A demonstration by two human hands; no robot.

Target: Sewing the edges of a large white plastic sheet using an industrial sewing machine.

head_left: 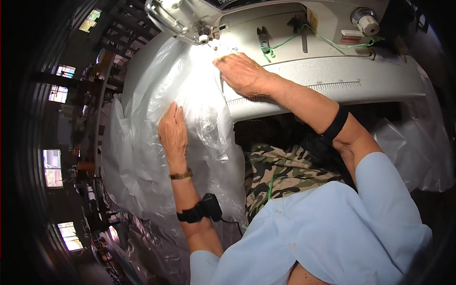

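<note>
A large sheet of clear plastic film (142, 142) lies over the white table of a sewing machine (294, 33). My left hand (172, 133) rests flat on the film, fingers together, pressing it down. My right hand (242, 73) lies palm down on the machine bed, its fingertips on the film's edge close to the needle and presser foot (204, 37). Green thread (289, 40) runs across the machine's front. Neither hand grips anything; both press the film flat.
A ruler scale (332, 85) runs along the table's front edge. More crumpled clear film (418, 142) hangs at the right. Camouflage trousers (280, 171) show under the table. Dark shelves and bright windows (59, 92) fill the left side.
</note>
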